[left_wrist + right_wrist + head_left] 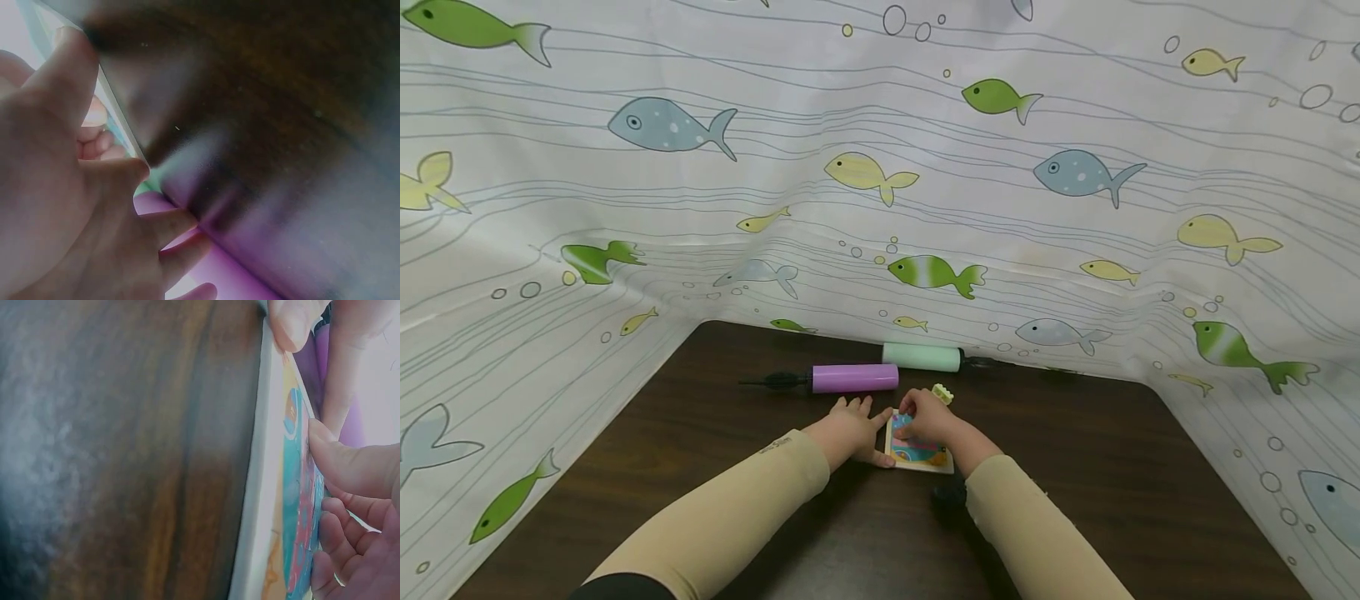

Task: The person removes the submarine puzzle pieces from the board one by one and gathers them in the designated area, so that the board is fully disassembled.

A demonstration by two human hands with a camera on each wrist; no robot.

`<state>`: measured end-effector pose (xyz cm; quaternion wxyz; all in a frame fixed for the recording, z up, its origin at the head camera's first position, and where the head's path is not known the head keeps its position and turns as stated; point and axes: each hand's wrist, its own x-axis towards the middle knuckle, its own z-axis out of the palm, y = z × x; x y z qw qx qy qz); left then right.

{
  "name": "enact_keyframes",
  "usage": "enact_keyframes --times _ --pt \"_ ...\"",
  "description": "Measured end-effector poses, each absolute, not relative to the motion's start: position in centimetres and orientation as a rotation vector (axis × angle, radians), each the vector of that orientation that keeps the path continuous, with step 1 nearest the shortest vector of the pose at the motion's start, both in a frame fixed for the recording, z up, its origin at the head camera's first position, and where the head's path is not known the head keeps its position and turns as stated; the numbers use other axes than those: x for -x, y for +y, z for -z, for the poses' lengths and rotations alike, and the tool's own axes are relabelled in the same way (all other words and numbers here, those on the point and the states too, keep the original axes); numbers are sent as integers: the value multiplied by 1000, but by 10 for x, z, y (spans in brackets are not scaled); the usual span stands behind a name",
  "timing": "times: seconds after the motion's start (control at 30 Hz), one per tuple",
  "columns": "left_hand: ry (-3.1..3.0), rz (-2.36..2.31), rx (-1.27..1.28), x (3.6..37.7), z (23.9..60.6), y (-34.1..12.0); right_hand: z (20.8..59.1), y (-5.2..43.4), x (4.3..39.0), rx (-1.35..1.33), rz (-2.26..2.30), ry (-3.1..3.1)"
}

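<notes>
A small square picture puzzle point(917, 455) with a pale rim and a blue, pink and orange picture lies on the dark table. My left hand point(848, 433) spreads its fingers at the puzzle's left side, with thumb and index fingertip touching the rim; its other fingers reach toward a purple hand pump point(855, 378). Over the picture, my right hand point(931, 418) bends its fingers, their tips and the thumb tip point(322, 432) at the surface. Whether a piece sits between them I cannot tell. The right wrist view shows the puzzle's edge point(253, 481) nearly side-on.
Behind the purple pump lies a mint-green hand pump point(921, 357) with a black nozzle. Just past my right hand is a small yellow-green object point(943, 393). Something black point(950, 495) shows beside my right forearm. A fish-patterned sheet point(880, 225) encloses the table's back and sides.
</notes>
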<state>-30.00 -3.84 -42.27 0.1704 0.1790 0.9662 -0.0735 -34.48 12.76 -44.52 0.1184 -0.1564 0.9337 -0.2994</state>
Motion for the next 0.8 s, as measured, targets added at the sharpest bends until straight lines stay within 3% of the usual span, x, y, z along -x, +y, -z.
enact_keyframes --times 0.8 --pt "2739 177 -494 299 421 -39 448 131 345 458 930 2699"
